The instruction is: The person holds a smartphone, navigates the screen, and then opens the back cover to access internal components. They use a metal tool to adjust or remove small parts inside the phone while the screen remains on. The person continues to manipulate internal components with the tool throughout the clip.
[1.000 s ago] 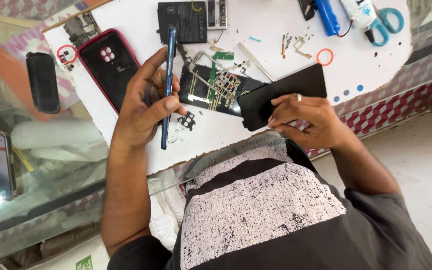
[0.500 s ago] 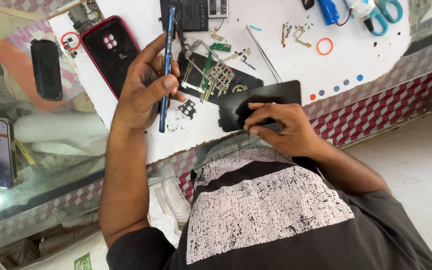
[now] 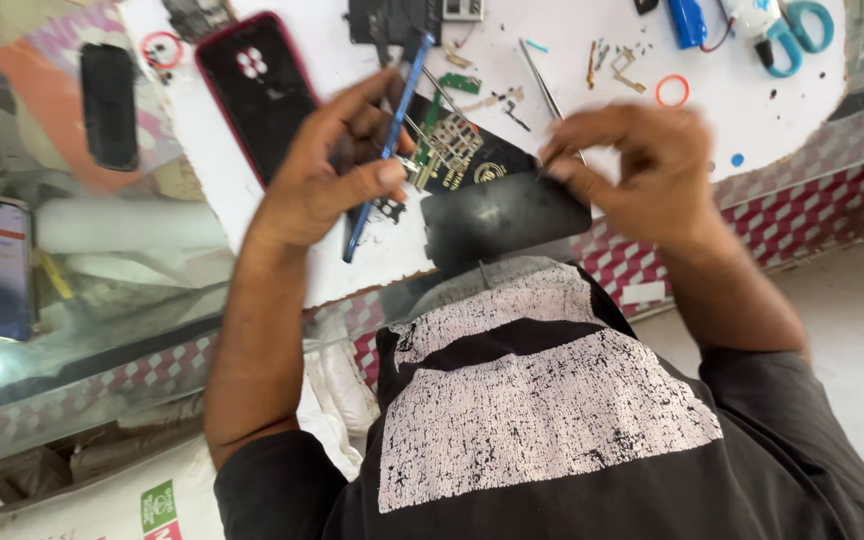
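Right hand lifted from the dark panel to its far corner

Hands first, nearest to the camera. The left hand (image 3: 337,170) has its grip closed on the blue phone frame (image 3: 384,140), held on edge as half a second ago. The right hand (image 3: 642,165) has changed: it lay flat on the black panel (image 3: 502,215), now it is raised, its fingertips (image 3: 557,165) pinched together at the panel's far right corner, so the panel seems about to be lifted. Farther, a circuit board (image 3: 447,145) lies between the hands on the white surface (image 3: 752,120). Far right are scissors (image 3: 802,25).
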